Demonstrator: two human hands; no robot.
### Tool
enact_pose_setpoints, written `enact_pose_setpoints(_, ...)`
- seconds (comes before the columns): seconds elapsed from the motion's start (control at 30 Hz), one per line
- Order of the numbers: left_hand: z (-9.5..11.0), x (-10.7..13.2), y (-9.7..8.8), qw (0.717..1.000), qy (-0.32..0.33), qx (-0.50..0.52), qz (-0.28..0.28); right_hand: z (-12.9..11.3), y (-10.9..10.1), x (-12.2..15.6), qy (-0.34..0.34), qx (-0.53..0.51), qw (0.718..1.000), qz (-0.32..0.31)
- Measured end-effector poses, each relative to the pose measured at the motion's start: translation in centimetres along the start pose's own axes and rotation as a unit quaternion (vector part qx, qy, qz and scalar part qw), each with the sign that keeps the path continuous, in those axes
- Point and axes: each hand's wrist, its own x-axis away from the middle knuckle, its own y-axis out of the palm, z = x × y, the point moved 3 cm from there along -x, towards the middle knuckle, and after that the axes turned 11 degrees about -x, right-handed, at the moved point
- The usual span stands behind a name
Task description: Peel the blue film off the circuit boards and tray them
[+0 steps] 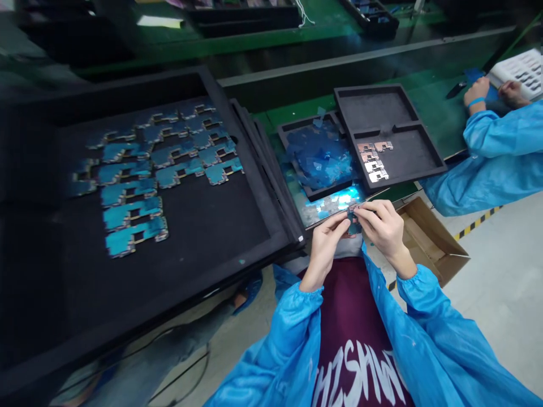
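Nearest, the person wore a maroon shirt with white lettering under an open blue smock. Just past the shirt, the left hand had its thumb and fingers closed on the near left side of a small circuit board. The right hand pinched the same board at its upper right with its fingertips, so the two hands nearly met around it, above the near edge of the bench.

To the left lay a large black tray, where boards with blue faces sat in uneven columns. A stack of black trays leaned along its right side. Lower, right of the hands, stood an open cardboard box.

Beyond the hands, a shallow black container held a heap of blue film pieces. Overlapping its right side was a divided black tray, with several coppery and silvery parts in its nearer compartment.

At far right, a co-worker's hands were beside a white tray. Farthest, dark trays stood on a green shelf.
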Motion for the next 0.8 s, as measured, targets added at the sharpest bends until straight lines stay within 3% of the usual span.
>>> enact_pose_setpoints(0.2,-0.7,-0.5,0.2,0.985,-0.107,0.132,-0.031,0.5,-0.9,0.8,-0.051,-0.022,0.997,-0.056)
enact_pose_setpoints(0.37,-1.2,-1.2,0.8,0.970,-0.142,0.196,-0.025,0.6,-1.7,2.6,-0.053,-0.072,0.993,-0.071)
enact_pose_setpoints(0.43,-1.6,-1.7,1.0,0.970,-0.135,0.202,0.005,0.6,-1.8,3.2,-0.050,-0.084,0.994,-0.050)
enact_pose_setpoints(0.5,-2.0,-2.1,1.0,0.972,-0.118,0.197,0.047,0.8,-2.0,2.9,-0.034,-0.094,0.994,0.034)
enact_pose_setpoints(0.57,-2.3,-2.3,0.9,0.976,-0.099,0.179,0.077,1.6,-1.6,1.2,0.023,-0.102,0.987,0.126)
enact_pose_setpoints(0.63,-2.6,-2.3,0.9,0.982,-0.084,0.146,0.082,2.8,0.1,-2.1,0.099,-0.117,0.978,0.142)
enact_pose_setpoints(0.73,-2.7,-2.2,0.7,0.992,-0.059,0.090,0.071,5.0,4.2,-8.5,0.180,-0.124,0.976,0.017)
enact_pose_setpoints(0.8,-2.5,-2.2,0.6,0.995,-0.036,0.062,0.069,6.4,6.8,-12.1,0.215,-0.073,0.970,-0.090)
